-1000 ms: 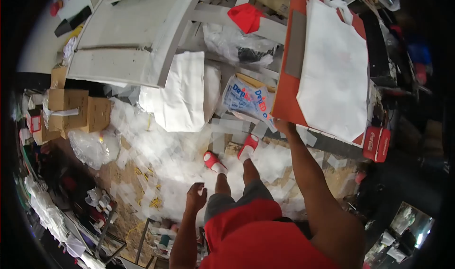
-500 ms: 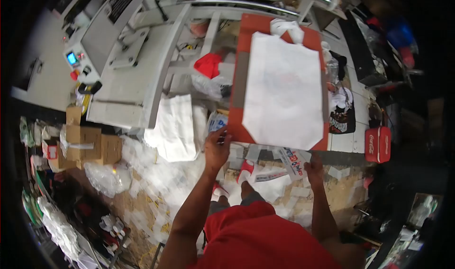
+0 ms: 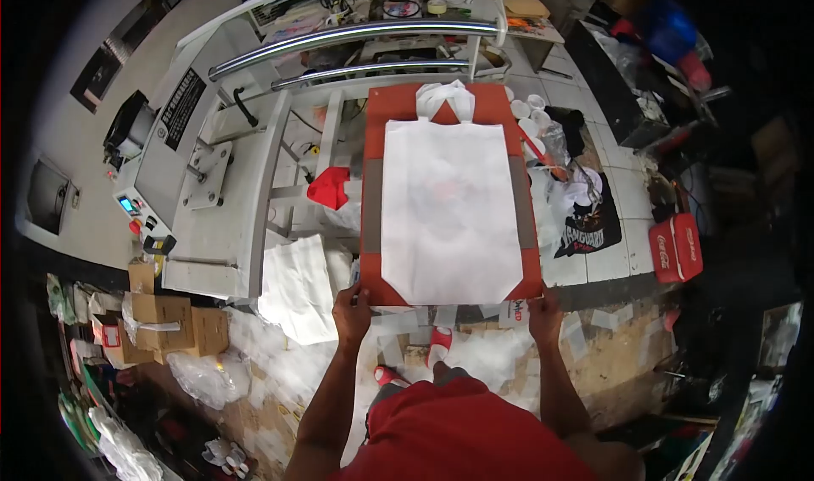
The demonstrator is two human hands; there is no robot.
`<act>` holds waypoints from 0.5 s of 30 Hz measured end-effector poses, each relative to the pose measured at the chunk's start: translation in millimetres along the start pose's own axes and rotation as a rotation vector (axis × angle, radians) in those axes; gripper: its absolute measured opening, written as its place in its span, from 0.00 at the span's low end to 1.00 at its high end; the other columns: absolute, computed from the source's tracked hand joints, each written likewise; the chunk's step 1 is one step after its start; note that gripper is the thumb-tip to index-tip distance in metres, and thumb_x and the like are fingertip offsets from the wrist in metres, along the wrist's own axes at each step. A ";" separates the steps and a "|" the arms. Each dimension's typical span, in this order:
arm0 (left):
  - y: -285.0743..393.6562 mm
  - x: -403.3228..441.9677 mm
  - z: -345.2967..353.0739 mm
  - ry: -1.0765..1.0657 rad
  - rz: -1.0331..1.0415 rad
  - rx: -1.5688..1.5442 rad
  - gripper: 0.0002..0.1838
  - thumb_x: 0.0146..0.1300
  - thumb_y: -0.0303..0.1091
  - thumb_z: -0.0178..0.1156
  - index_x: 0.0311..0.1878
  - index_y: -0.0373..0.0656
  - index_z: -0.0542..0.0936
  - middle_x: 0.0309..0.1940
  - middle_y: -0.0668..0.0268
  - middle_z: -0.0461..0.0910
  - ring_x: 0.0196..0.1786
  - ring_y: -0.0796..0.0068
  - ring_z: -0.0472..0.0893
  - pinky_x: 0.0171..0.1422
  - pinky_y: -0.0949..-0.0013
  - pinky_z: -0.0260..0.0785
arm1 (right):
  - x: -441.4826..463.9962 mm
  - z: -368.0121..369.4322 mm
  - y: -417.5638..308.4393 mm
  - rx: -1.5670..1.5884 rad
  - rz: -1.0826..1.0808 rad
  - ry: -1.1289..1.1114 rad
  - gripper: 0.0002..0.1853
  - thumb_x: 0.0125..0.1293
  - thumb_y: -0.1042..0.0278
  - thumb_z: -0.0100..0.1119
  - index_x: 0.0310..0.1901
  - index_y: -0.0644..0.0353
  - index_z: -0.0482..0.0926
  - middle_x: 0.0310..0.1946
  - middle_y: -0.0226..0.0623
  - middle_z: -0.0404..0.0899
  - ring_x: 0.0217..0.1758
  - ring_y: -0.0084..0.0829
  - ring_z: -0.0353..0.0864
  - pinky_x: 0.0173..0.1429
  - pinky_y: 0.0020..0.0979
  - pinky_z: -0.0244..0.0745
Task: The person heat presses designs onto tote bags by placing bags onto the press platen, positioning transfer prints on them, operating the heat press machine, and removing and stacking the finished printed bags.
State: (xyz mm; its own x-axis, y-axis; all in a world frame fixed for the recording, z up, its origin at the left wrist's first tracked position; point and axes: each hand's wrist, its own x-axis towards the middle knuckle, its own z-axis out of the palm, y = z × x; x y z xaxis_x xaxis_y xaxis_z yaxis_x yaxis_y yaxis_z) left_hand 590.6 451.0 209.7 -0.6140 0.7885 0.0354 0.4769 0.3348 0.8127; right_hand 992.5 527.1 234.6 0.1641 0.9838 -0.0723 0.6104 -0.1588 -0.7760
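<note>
A white bag (image 3: pixel 449 214) lies flat on a red-brown board (image 3: pixel 371 226), its handles bunched at the far end. My left hand (image 3: pixel 352 313) is closed at the board's near left corner. At the near right corner my right hand (image 3: pixel 545 315) is also closed, beside a small printed sheet (image 3: pixel 513 313) partly hidden under the board's edge. It is unclear whether the right hand holds that sheet, the board, or both. More white fabric (image 3: pixel 297 290) hangs or lies left of the board.
The white machine (image 3: pixel 225 235) with a small lit screen stands at the left. A red cloth (image 3: pixel 329 187) lies beside the board. Cardboard boxes (image 3: pixel 165 320) are at the lower left, a red case (image 3: pixel 676 248) at the right. Loose sheets and plastic cover the floor.
The view has turned, so the board now appears more central and upright. My left hand has come up from low beside my body to the near left corner; the right hand has moved to the near right corner.
</note>
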 end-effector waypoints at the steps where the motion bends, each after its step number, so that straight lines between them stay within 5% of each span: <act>1: 2.5 -0.8 0.3 0.024 0.029 0.001 0.12 0.60 0.30 0.65 0.47 0.36 0.82 0.36 0.54 0.82 0.36 0.58 0.82 0.42 0.60 0.75 | 1.2 1.8 2.7 -0.006 -0.019 0.013 0.26 0.61 0.73 0.63 0.62 0.60 0.74 0.25 0.38 0.80 0.27 0.24 0.77 0.35 0.31 0.75; 9: -5.7 0.0 7.3 0.062 0.238 0.101 0.13 0.60 0.29 0.64 0.47 0.34 0.81 0.36 0.51 0.80 0.34 0.56 0.81 0.41 0.60 0.74 | 2.6 -6.4 -1.6 -0.043 -0.053 0.007 0.26 0.60 0.72 0.63 0.61 0.63 0.75 0.24 0.40 0.80 0.26 0.27 0.79 0.36 0.32 0.76; 11: 0.8 -1.0 4.3 0.070 0.260 0.140 0.13 0.61 0.29 0.64 0.48 0.34 0.80 0.36 0.52 0.80 0.35 0.57 0.81 0.41 0.60 0.75 | 4.2 -7.0 -0.1 0.030 -0.046 -0.005 0.26 0.59 0.72 0.64 0.61 0.60 0.76 0.25 0.34 0.77 0.28 0.22 0.74 0.35 0.30 0.72; 15: 18.7 10.2 -7.8 -0.076 0.004 -0.032 0.15 0.67 0.35 0.58 0.53 0.38 0.81 0.39 0.52 0.82 0.38 0.63 0.83 0.43 0.62 0.75 | 8.6 -14.5 20.6 0.241 0.025 -0.112 0.25 0.61 0.71 0.64 0.61 0.61 0.75 0.28 0.30 0.78 0.30 0.18 0.74 0.36 0.27 0.72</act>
State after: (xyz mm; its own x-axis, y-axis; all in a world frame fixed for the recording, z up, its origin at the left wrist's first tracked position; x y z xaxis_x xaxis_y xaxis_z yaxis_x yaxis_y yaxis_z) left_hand 588.3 461.3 229.7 -0.5622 0.8270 -0.0046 0.4582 0.3161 0.8307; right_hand 1017.7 531.0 227.0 0.0818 0.9850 -0.1519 0.4026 -0.1720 -0.8991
